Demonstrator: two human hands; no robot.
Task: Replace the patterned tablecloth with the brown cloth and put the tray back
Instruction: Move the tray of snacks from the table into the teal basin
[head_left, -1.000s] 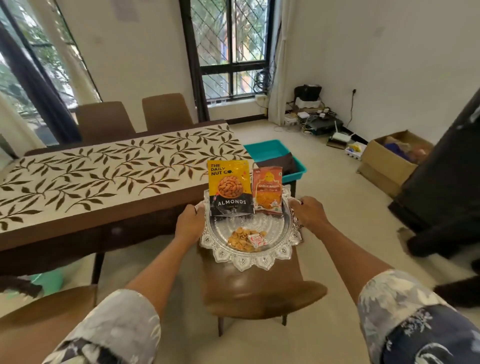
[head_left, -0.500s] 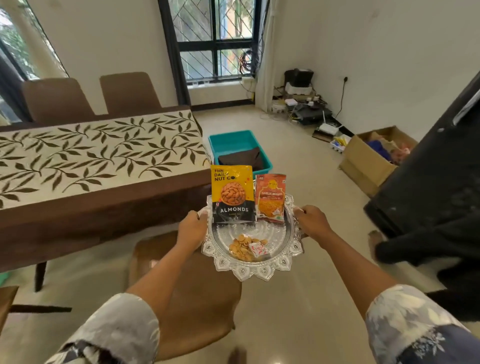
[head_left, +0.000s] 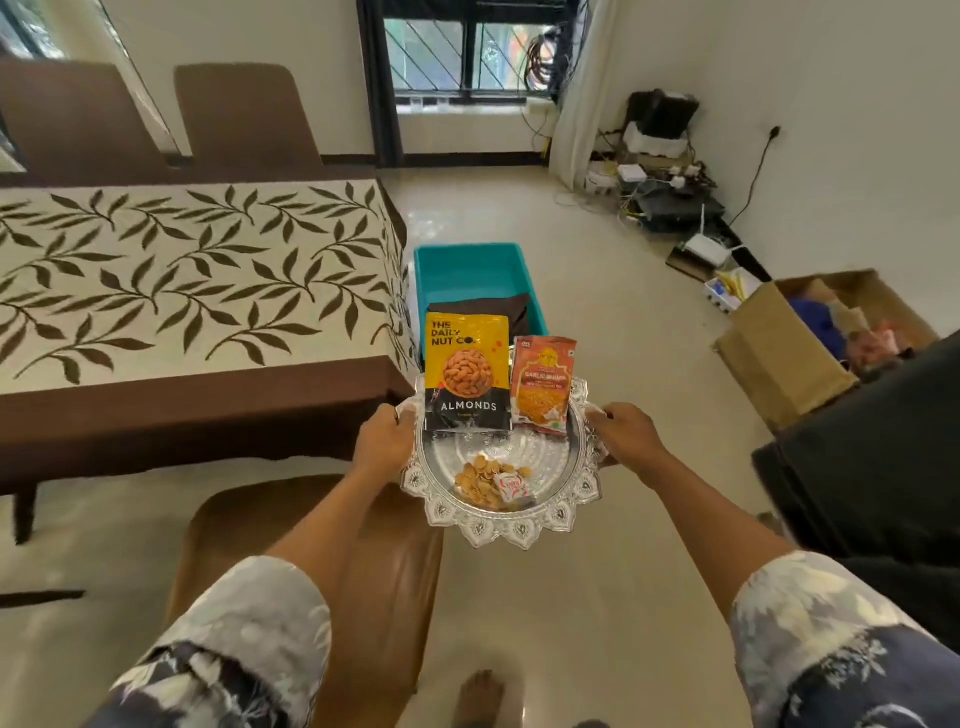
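Note:
I hold a round silver tray (head_left: 524, 530) with a scalloped rim in the air in front of me, off the table's right end. My left hand (head_left: 382, 441) grips its left handle and my right hand (head_left: 626, 434) its right handle. On the tray stand a yellow almonds pouch (head_left: 466, 371) and an orange snack pouch (head_left: 543, 384), with loose nuts (head_left: 480, 480) and a small wrapper in front. The patterned tablecloth (head_left: 182, 275), cream with brown leaves, covers the table at left. The folded brown cloth (head_left: 498, 306) lies in a teal bin (head_left: 467, 270) behind the tray.
A brown chair seat (head_left: 384, 582) sits below my arms, and two brown chairs (head_left: 234, 119) stand behind the table. A cardboard box (head_left: 769, 348) and a dark sofa (head_left: 872, 467) are at right. Cables and devices (head_left: 670, 197) crowd the far right wall. My foot (head_left: 478, 696) shows below.
I have carried the tray to the right, away from the chair it was above a second ago. My view has swung right and down, and both hands keep their grip.

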